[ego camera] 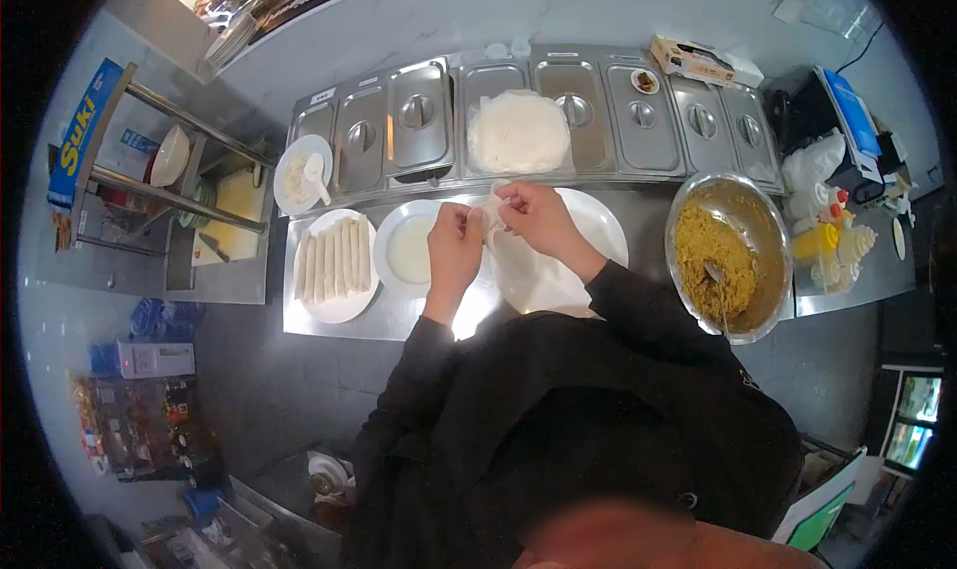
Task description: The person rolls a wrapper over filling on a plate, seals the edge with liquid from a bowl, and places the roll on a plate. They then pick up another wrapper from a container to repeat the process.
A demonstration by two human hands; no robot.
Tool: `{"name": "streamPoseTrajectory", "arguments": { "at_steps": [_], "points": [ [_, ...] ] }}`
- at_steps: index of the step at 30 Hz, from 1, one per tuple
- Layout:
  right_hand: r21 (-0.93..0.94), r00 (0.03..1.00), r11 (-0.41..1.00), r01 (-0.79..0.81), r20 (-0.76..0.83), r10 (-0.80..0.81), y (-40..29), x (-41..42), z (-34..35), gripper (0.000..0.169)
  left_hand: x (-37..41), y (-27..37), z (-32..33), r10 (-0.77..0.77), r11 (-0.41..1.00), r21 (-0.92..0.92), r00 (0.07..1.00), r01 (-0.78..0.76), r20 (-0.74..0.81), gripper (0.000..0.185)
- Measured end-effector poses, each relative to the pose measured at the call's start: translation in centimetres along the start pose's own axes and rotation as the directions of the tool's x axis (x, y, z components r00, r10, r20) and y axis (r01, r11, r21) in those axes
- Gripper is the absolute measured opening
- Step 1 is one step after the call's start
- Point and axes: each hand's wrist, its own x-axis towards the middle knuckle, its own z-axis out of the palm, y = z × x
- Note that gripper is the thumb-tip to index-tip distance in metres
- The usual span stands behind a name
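My left hand and my right hand pinch a thin, pale wrapper sheet between their fingertips. It is held above the left side of a large white plate, and the fingers partly hide it. Left of my left hand is a white dish of cloudy whitish liquid. Beyond it, several slim, uncooked rolls lie side by side on an oval white plate. Ahead of my hands, a round stack of white wrapper sheets rests on the lidded steel pans.
A steel bowl of yellow, crumbly filling holds a metal spoon at right. Lidded pans line the back. A white plate with a white spoon stands far left. Squeeze bottles crowd the right end.
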Motion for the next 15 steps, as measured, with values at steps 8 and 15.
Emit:
{"name": "streamPoseTrajectory", "arguments": {
  "at_steps": [8,15],
  "points": [
    [-0.076,0.994,0.992,0.101,0.053,-0.097,-0.8,-0.1,-0.1,0.020,-0.3,-1.4,0.9,0.194,0.975,-0.140,0.971,-0.176,0.136,0.044],
    [-0.172,0.956,0.944,0.283,0.127,-0.263,0.0,0.1,-0.6,0.019,0.2,-0.3,0.0,0.112,0.992,-0.093,0.949,-0.088,0.295,0.047]
  ]
}}
